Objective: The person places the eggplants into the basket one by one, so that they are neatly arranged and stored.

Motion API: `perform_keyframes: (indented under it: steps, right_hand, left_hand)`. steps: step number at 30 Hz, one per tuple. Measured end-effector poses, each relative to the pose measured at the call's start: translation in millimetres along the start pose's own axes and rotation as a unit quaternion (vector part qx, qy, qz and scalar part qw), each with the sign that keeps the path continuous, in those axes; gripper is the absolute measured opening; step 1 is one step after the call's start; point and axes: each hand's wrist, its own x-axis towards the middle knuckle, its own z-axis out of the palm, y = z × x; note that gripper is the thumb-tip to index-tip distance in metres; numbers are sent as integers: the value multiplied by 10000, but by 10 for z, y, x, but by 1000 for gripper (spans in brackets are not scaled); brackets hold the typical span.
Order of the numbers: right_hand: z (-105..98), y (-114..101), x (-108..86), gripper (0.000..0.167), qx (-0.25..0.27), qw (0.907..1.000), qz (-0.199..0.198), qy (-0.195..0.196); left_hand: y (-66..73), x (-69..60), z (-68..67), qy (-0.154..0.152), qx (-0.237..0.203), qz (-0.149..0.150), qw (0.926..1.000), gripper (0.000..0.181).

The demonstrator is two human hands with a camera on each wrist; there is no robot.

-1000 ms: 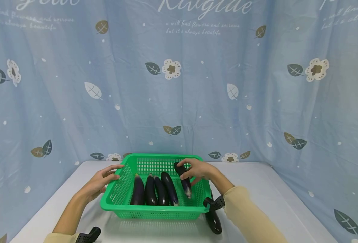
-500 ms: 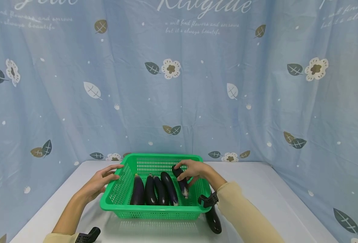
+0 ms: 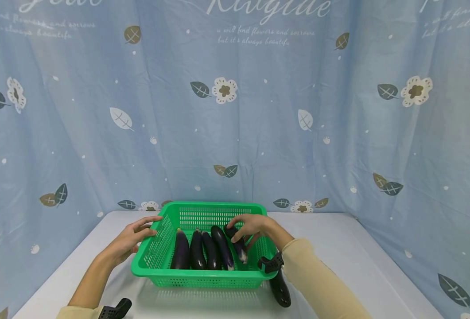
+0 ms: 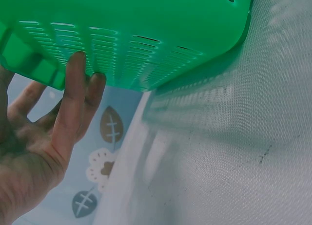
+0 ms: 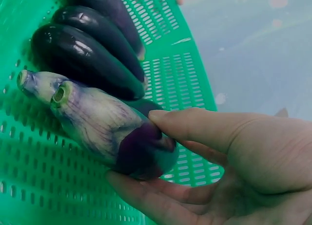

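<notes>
My right hand (image 3: 254, 225) holds a dark purple eggplant (image 3: 241, 254) inside the green basket (image 3: 203, 273), near its right side. In the right wrist view, thumb and fingers grip this eggplant (image 5: 105, 125) from both sides, its pale stem end pointing away from the palm. Several other eggplants (image 3: 197, 253) lie side by side in the basket, the nearest right beside the held one. At the basket's left side, my left hand (image 3: 127, 241) touches the rim. In the left wrist view, nearly straight fingers (image 4: 73, 98) rest against the slotted outer wall.
Another eggplant (image 3: 280, 290) lies on the white table (image 3: 338, 266) outside the basket's front right corner, partly hidden by the right wrist's black strap (image 3: 270, 263). Behind the table hangs a blue patterned curtain (image 3: 258, 146).
My right hand has moved the eggplant down and to the left, closer to the row in the basket. The left hand and the basket have stayed in place.
</notes>
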Motion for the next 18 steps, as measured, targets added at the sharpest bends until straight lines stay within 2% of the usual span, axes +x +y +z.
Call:
perform_keyframes:
  steps: [18]
  right_hand:
    - [50, -10, 66, 57, 115, 9999, 41, -21]
  left_hand:
    - [-28, 14, -7, -55, -144, 30, 9999, 61]
